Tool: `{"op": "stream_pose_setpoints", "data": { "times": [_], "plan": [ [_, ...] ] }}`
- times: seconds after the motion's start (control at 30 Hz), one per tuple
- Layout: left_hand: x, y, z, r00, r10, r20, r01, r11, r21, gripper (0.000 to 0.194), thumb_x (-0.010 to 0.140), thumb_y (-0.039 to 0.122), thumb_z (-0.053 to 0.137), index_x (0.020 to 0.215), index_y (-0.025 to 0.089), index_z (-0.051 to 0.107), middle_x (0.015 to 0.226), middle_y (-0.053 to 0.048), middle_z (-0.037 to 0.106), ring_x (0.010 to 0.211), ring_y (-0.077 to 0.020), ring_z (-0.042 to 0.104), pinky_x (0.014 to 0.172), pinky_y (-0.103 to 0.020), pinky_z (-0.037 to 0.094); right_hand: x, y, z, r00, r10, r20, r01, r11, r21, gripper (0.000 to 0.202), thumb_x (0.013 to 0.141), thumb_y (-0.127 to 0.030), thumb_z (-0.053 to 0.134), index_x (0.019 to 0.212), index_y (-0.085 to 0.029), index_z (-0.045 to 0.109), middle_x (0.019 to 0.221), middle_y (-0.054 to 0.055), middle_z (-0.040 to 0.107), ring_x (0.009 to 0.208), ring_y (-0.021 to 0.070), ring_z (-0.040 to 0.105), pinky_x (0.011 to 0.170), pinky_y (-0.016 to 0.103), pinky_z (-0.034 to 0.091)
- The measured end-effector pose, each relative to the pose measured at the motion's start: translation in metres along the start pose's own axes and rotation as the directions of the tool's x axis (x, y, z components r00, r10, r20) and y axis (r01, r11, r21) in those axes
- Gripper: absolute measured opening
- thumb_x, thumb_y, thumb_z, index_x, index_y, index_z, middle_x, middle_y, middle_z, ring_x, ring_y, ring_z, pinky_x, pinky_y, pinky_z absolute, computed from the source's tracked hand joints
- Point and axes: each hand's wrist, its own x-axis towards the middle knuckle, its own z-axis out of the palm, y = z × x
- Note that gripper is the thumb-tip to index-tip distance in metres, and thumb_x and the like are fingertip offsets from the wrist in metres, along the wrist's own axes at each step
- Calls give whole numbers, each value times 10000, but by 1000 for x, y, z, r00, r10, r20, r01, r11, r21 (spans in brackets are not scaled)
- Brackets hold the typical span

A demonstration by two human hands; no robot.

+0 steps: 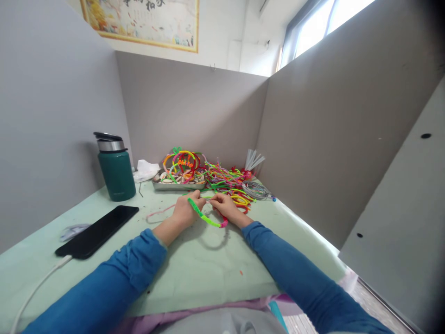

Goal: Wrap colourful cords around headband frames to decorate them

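A curved band wrapped in fuzzy pipe cleaner [210, 221], green, lime and pink, hangs below my two hands. My left hand [188, 209] is closed at its green end, and the fingers reach forward to a thin strand between the hands. My right hand [227, 208] is closed on the band's far pink side, with thumb and fingertips pinched together. A pale pink pipe cleaner [160, 212] trails out to the left from my left hand. What lies inside the left fingers is partly hidden.
A metal tray [179, 186] with finished-looking colourful hoops stands at the back. Beside it lie heaped pipe cleaners [225, 176] and a coil of grey bands [257, 190]. On the left are a green bottle [117, 174], crumpled tissue [146, 170] and a phone [99, 232] with its cable.
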Motion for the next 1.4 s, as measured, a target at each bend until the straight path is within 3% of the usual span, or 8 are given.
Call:
{"op": "stream_pose_setpoints", "data": {
  "times": [0.13,0.4,0.5,0.67,0.9,1.13,1.27,1.4],
  "plan": [
    [1,3,-2,991,126,-47,-113,970,213,267,840,254,409,745,180,648,897,-78,548,856,-187,481,600,-255,312,0,0,-2,999,21,33,-21,1000,-3,186,741,-347,549,739,-161,548,555,-34,524,391,61,403,368,177,310],
    [2,-2,4,969,247,-25,-229,925,302,249,831,202,410,757,171,646,726,-84,556,772,-189,475,591,-265,329,-1,4,-2,988,-63,139,80,990,-119,157,764,-317,528,730,-169,568,558,-26,527,427,69,414,403,182,304],
    [2,-3,6,982,189,-23,-180,959,218,261,827,233,410,781,189,663,746,-74,585,774,-181,498,622,-262,339,-4,0,-3,976,-80,202,109,985,-136,135,764,-290,521,734,-171,576,575,-25,528,445,70,414,421,183,308],
    [3,-9,8,1000,7,0,-7,994,-106,254,783,310,463,832,223,697,819,-42,655,735,-153,539,623,-235,336,-9,-7,-7,956,-98,277,135,984,-117,164,780,-307,517,800,-165,595,606,-25,539,473,71,411,453,182,314],
    [8,-19,12,967,-173,190,248,816,-521,263,650,386,581,689,163,715,555,-12,623,539,-131,498,533,-217,332,-12,-11,-10,931,-146,334,185,979,-87,183,777,-330,546,794,-163,619,633,-12,544,539,87,437,504,193,333],
    [8,-22,16,912,-317,260,410,694,-592,325,607,420,610,738,141,714,545,-9,592,455,-92,395,454,-214,283,-16,-15,-7,933,-98,347,86,995,52,208,787,-367,531,818,-168,583,579,-34,487,485,80,394,462,191,310],
    [10,-24,16,937,-268,223,348,733,-584,273,592,391,619,655,139,703,555,-17,599,501,-103,440,477,-212,301,-17,-17,-7,937,-99,335,70,993,98,207,786,-365,539,758,-161,559,559,-37,474,470,70,377,452,188,294],
    [9,-20,11,934,-207,290,345,730,-591,319,622,424,588,668,126,694,509,-9,576,473,-101,432,464,-209,301,-14,-16,-7,939,-69,336,11,985,173,231,782,-383,544,794,-153,550,618,-27,510,454,54,374,436,182,289]
  ]
}}
